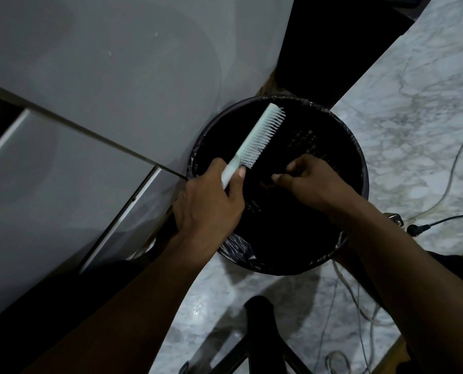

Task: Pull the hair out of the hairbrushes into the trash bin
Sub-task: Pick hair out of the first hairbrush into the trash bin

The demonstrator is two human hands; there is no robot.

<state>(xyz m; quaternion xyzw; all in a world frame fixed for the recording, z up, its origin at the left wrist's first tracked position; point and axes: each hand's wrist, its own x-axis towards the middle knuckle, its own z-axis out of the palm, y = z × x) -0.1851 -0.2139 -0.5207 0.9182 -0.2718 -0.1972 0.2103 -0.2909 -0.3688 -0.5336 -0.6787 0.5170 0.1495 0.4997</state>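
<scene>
A pale mint hairbrush (257, 136) is held over a round black trash bin (358, 163) lined with a black bag. My left hand (211, 201) grips the brush by its handle, with the head pointing up and away and the bristles facing right. My right hand (311, 182) hovers over the bin's dark inside, right of the brush, its fingertips pinched on a small brownish tuft of hair (268, 184). The bin's inside is too dark to make out.
A grey cabinet (103, 76) with a drawer front stands left of the bin. The marble floor (413, 103) carries loose cables (451, 171) and a black plug (416, 229) at right. A dark chair base (260, 325) sits at bottom centre.
</scene>
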